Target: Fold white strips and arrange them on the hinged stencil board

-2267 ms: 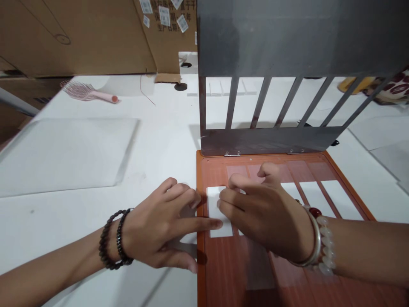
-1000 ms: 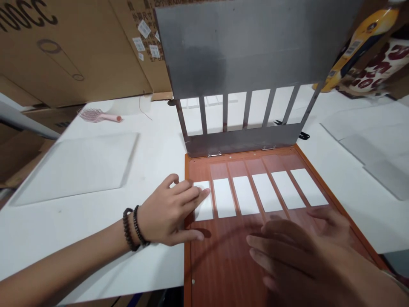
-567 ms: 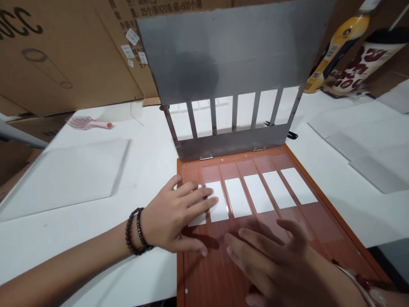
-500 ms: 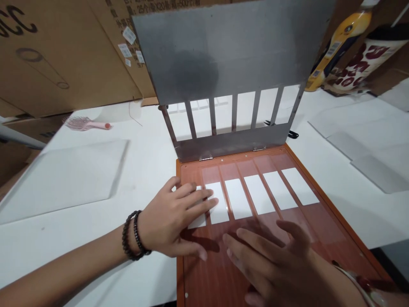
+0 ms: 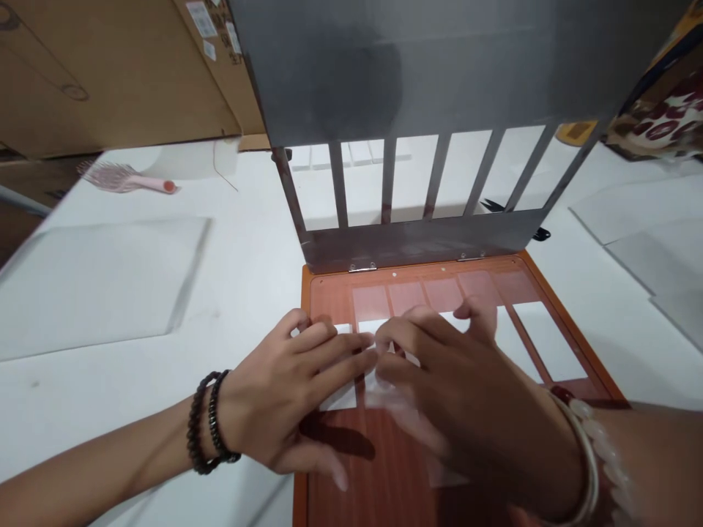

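Note:
My left hand (image 5: 299, 380) lies palm down over the left side of a reddish-brown wooden board (image 5: 351, 483), fingers stretched out. Its fingertips touch the second white card (image 5: 373, 326) from the left, and the fingers partly cover the leftmost white card (image 5: 340, 399). My right hand (image 5: 450, 380) arches over the middle cards with bent fingers, their tips at that second card, meeting the left fingertips. Below them is a pale blur; what the right fingers hold is unclear. Hinged to the board's far edge, a grey metal plate (image 5: 439, 88) with several rectangular slots stands raised.
Flat white sheets lie left (image 5: 104, 285) and right (image 5: 659, 219) on the white table (image 5: 247, 249). A pink hairbrush (image 5: 148, 181) is at the far left, before a cardboard box (image 5: 121, 80). Behind the plate are black-handled scissors (image 5: 541, 234) and a cup (image 5: 667, 121).
My right hand has moved forward and left, from above the board's near part onto the cards, its fingers now bent. My left hand stays at the cards. The view has shifted closer.

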The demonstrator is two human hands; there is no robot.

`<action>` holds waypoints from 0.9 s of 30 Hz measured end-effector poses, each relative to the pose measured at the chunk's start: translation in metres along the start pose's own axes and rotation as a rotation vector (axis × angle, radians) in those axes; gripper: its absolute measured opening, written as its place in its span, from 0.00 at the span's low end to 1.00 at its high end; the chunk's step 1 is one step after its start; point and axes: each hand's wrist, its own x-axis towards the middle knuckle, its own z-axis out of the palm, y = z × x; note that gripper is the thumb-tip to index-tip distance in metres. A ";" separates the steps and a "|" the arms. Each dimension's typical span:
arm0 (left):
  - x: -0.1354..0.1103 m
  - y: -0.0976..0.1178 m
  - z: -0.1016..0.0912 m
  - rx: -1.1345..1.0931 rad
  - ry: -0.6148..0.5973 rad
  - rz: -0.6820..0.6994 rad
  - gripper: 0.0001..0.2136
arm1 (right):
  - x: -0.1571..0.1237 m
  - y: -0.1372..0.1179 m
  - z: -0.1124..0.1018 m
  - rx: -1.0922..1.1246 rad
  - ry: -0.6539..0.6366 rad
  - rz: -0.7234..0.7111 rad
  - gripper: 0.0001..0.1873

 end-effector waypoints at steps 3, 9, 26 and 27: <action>0.000 -0.005 -0.003 -0.074 0.022 0.018 0.33 | 0.013 0.011 -0.001 0.077 -0.093 0.000 0.05; -0.004 -0.014 -0.008 0.008 -0.097 0.123 0.31 | 0.022 0.023 0.007 0.127 -0.272 0.074 0.07; 0.001 -0.008 -0.014 0.058 -0.154 0.135 0.31 | 0.023 0.023 0.014 0.127 -0.269 0.029 0.09; 0.000 -0.008 -0.013 0.047 -0.145 0.131 0.31 | 0.023 0.023 0.014 0.128 -0.267 0.022 0.09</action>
